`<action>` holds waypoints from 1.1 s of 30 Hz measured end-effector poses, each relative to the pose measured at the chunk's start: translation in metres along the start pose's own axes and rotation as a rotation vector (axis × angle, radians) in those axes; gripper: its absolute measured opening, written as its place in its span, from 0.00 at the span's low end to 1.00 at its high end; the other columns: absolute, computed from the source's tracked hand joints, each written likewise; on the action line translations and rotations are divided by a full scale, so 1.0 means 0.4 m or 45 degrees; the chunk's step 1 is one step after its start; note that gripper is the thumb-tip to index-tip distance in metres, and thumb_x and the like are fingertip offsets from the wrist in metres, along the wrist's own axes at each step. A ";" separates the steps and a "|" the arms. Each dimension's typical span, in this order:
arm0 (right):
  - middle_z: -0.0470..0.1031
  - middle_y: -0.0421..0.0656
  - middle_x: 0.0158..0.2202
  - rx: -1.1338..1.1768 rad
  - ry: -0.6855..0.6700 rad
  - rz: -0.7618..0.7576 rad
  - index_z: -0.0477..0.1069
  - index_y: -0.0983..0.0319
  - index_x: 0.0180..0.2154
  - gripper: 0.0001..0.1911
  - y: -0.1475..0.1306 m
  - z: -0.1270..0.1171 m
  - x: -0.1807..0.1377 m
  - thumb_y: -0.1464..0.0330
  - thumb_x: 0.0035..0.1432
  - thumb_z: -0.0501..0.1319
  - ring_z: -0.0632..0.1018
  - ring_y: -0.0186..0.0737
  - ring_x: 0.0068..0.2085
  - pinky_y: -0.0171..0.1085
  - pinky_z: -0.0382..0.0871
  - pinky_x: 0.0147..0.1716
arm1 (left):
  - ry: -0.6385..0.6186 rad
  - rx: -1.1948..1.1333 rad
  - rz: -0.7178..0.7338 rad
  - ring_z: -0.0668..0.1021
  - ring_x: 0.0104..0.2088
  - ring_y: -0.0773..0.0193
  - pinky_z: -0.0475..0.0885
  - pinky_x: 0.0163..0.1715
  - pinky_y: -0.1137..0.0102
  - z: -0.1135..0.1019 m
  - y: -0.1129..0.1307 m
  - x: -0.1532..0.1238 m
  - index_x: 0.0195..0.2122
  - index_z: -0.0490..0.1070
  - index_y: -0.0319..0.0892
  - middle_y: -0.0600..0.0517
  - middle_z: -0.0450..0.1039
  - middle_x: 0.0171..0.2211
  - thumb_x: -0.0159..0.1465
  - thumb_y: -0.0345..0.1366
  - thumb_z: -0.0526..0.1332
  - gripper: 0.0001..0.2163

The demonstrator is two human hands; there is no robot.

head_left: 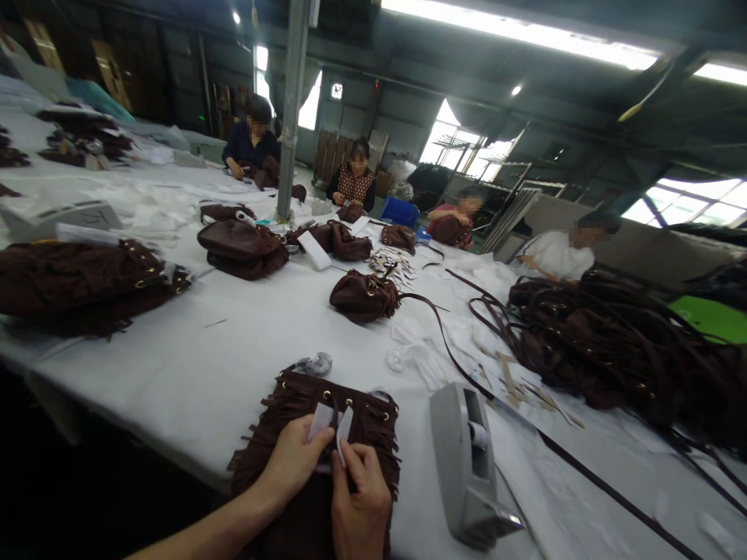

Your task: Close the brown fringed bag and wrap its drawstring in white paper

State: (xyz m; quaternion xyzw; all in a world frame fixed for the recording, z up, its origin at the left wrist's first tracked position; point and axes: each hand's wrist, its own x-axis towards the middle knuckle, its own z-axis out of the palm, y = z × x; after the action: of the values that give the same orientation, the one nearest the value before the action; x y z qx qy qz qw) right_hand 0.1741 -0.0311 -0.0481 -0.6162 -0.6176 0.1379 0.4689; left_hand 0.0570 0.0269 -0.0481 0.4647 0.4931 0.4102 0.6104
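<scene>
Looks partway through work on a fringed brown bag (315,509), lying flat on the white-covered table (257,334) directly in front, mouth end away from the body; pinches one white slip (320,422) between thumb and fingers of the left hand (292,463); pinches a second white slip (345,430) in the right hand (365,498), just beside the first and near the brass eyelets (348,402); seems already stuffed, to judge by the clear plastic (319,363) poking out at the top edge; seems to leave both slips unfastened (no tape visible on either), with the grey tape dispenser (449,459) untouched at the right; hides much of the bag behind hands and forearm, and cuts off the bottom at the frame edge; cannot tell whether wrapped around the dark cord between the slips or merely laid against; cannot tell whether finished or waiting, as to the bags farther back (242,245); blurs into tangled straps in the dark heap (583,350) at far right
</scene>
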 end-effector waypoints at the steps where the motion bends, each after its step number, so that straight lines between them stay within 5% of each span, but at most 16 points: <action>1: 0.72 0.43 0.31 -0.006 -0.009 -0.043 0.76 0.58 0.43 0.11 0.001 0.001 -0.001 0.69 0.61 0.57 0.75 0.38 0.32 0.33 0.69 0.33 | 0.031 0.033 0.035 0.74 0.30 0.57 0.68 0.31 0.70 -0.002 -0.003 -0.001 0.26 0.72 0.39 0.50 0.73 0.25 0.53 0.43 0.63 0.11; 8: 0.70 0.48 0.36 -0.041 -0.141 -0.347 0.71 0.58 0.51 0.21 0.014 0.005 -0.004 0.78 0.60 0.51 0.74 0.41 0.37 0.37 0.72 0.36 | 0.144 0.025 0.079 0.72 0.27 0.60 0.66 0.28 0.71 0.005 -0.031 0.003 0.22 0.68 0.40 0.53 0.68 0.21 0.55 0.50 0.62 0.17; 15: 0.71 0.49 0.42 0.079 -0.418 -0.288 0.69 0.58 0.53 0.23 -0.018 -0.017 0.006 0.78 0.57 0.53 0.73 0.44 0.44 0.41 0.71 0.45 | -0.004 -0.172 0.063 0.73 0.34 0.59 0.68 0.38 0.68 0.005 -0.009 -0.033 0.33 0.70 0.38 0.50 0.72 0.29 0.58 0.50 0.61 0.17; 17: 0.73 0.48 0.41 0.206 -0.487 -0.147 0.75 0.59 0.44 0.15 -0.027 -0.033 0.024 0.74 0.56 0.56 0.74 0.44 0.44 0.40 0.70 0.46 | -0.038 -0.283 0.023 0.73 0.34 0.60 0.68 0.37 0.69 0.000 0.003 -0.041 0.36 0.70 0.38 0.50 0.73 0.32 0.57 0.48 0.64 0.17; 19: 0.74 0.45 0.32 0.325 -0.455 0.187 0.77 0.62 0.34 0.09 -0.023 -0.042 0.050 0.66 0.57 0.58 0.76 0.41 0.34 0.37 0.72 0.35 | -0.051 -0.372 -0.032 0.72 0.31 0.62 0.66 0.32 0.71 -0.003 0.010 -0.042 0.37 0.70 0.37 0.50 0.72 0.30 0.55 0.49 0.65 0.19; 22: 0.67 0.37 0.19 0.552 -0.462 0.760 0.73 0.63 0.29 0.20 -0.004 -0.037 0.096 0.52 0.52 0.61 0.65 0.30 0.16 0.31 0.60 0.14 | -0.051 -0.392 -0.096 0.69 0.24 0.66 0.61 0.24 0.74 -0.001 0.012 -0.036 0.37 0.70 0.36 0.52 0.71 0.26 0.52 0.52 0.66 0.23; 24: 0.61 0.32 0.16 0.720 -0.579 0.975 0.68 0.63 0.26 0.24 0.003 -0.026 0.125 0.47 0.45 0.64 0.55 0.24 0.12 0.28 0.47 0.09 | -0.052 -0.376 -0.138 0.67 0.21 0.68 0.58 0.21 0.74 0.001 0.010 -0.032 0.37 0.70 0.36 0.54 0.69 0.24 0.50 0.54 0.66 0.25; 28: 0.52 0.26 0.12 0.912 -0.777 1.131 0.65 0.61 0.27 0.23 -0.007 -0.006 0.166 0.50 0.42 0.68 0.47 0.21 0.12 0.26 0.37 0.10 | -0.007 -0.197 -0.098 0.70 0.24 0.64 0.62 0.24 0.72 -0.013 0.005 -0.028 0.36 0.72 0.36 0.51 0.71 0.25 0.52 0.52 0.64 0.22; 33: 0.53 0.27 0.10 0.931 -0.830 1.148 0.66 0.63 0.24 0.16 -0.011 0.020 0.175 0.60 0.42 0.69 0.50 0.22 0.11 0.27 0.38 0.11 | 0.070 0.092 0.054 0.74 0.31 0.57 0.64 0.30 0.71 -0.045 0.019 -0.031 0.28 0.73 0.39 0.50 0.74 0.27 0.52 0.42 0.65 0.11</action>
State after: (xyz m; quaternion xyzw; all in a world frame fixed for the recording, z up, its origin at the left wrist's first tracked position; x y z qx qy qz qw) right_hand 0.1792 0.0335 -0.0204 -0.5423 -0.3230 0.7004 0.3331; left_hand 0.0367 0.0197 -0.0392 0.4854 0.5143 0.4174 0.5707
